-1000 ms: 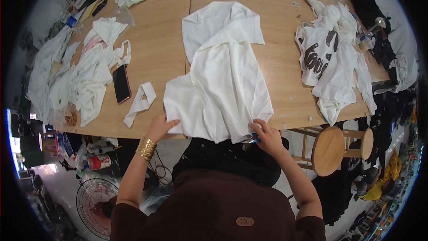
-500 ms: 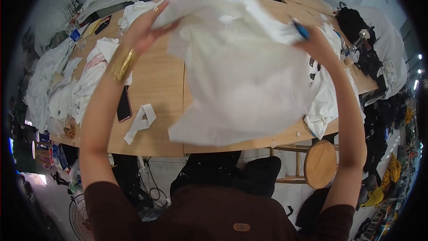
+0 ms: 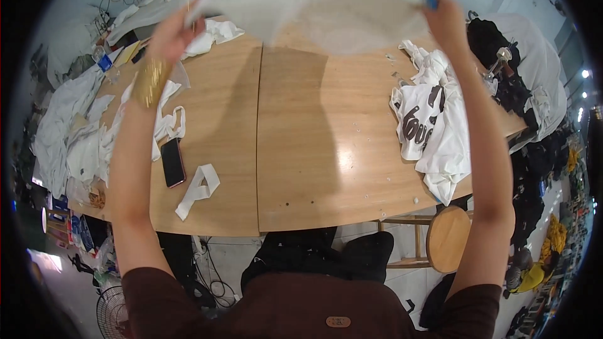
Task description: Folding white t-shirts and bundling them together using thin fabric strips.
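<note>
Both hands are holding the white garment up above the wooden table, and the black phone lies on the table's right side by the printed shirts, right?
Not quite. In the head view the black phone lies on the wooden table's left side, beside a white fabric strip. The left hand and right hand do hold the white garment up.

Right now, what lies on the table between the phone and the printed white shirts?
Head view: mostly bare wood between the phone and the printed shirts; only a white fabric strip sits just beside the phone.

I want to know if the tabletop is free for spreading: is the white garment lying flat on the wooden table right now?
No: both hands, left hand and right hand, hold the white garment lifted in the air above the wooden table.
</note>
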